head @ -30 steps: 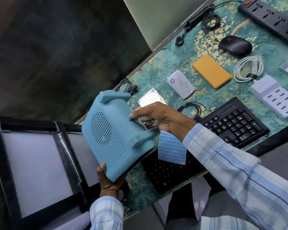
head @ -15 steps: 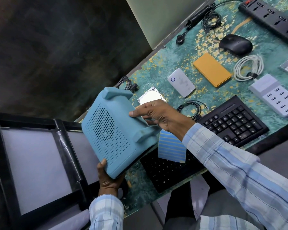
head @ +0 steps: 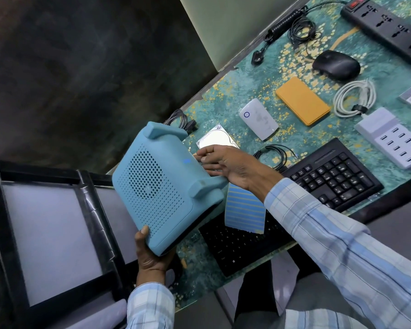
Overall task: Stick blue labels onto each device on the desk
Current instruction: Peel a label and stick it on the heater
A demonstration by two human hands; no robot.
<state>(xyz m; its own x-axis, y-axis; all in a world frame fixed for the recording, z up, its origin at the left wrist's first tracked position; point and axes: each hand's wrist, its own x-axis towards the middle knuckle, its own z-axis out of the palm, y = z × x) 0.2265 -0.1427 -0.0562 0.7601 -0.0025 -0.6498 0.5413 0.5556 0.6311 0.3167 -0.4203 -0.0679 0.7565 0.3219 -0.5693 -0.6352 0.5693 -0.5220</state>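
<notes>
Fingers of the left hand (head: 150, 255) clamp the device's (head: 161, 186) lower corner above the desk (head: 259, 79), while the right hand's (head: 228, 165) straight fingers touch its edge beside the stuck label (head: 187, 160), sheet (head: 244, 210) under its palm, grip hidden.

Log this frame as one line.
left hand: grips blue device | blue label: stuck on its vented face | right hand: beside label, holds label sheet

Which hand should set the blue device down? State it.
Left, probably. The left hand grips the blue device from below; the right hand is only near the label, label sheet hanging under it.
</notes>
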